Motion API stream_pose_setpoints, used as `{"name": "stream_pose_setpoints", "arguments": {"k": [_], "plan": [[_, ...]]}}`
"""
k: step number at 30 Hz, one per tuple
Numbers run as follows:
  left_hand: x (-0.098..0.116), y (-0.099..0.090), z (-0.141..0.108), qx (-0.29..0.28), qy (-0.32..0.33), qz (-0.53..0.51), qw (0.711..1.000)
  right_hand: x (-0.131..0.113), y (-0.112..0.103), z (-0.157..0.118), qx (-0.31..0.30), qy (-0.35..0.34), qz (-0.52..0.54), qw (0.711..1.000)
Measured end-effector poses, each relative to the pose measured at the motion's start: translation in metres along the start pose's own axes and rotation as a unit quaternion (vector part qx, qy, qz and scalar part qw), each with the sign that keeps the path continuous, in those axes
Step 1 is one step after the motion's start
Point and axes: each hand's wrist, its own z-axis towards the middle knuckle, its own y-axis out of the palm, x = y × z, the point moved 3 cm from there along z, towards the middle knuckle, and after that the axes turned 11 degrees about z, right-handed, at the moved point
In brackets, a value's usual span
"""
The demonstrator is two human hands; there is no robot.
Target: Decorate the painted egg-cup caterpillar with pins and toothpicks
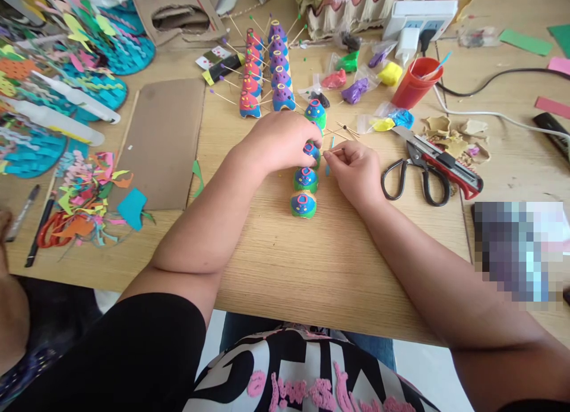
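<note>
A strip of egg-carton cups [304,180], painted blue and green with faces and pink rings of clay, stands on the table before me. My left hand [296,140] reaches over its middle and grips it from the left side, hiding part of the cups. On the other side, my right hand [354,165] pinches a thin wooden toothpick [328,153], its tip close to or touching the strip; which of the two I cannot tell. More toothpicks [350,130] lie just beyond my right fingers. Farther back stand a red-and-blue strip [250,82] and a purple-and-blue strip [279,67], toothpicks sticking out of both.
Scissors [421,168] and a red utility knife [449,162] lie right of my right hand. Bagged clay [355,90], a red cup [416,85] and a power strip [421,17] stand behind. Leftward are cardboard [155,145], paper scraps [95,198] and a co-worker's arm [11,317].
</note>
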Motion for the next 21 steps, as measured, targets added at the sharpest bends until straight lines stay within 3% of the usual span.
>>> {"name": "stream_pose_setpoints", "arguments": {"k": [21], "plan": [[-0.002,0.0011,0.0018,-0.01,0.013,-0.014,1.0,0.001,-0.0006,-0.0011,-0.008,-0.051,-0.092,0.994]]}}
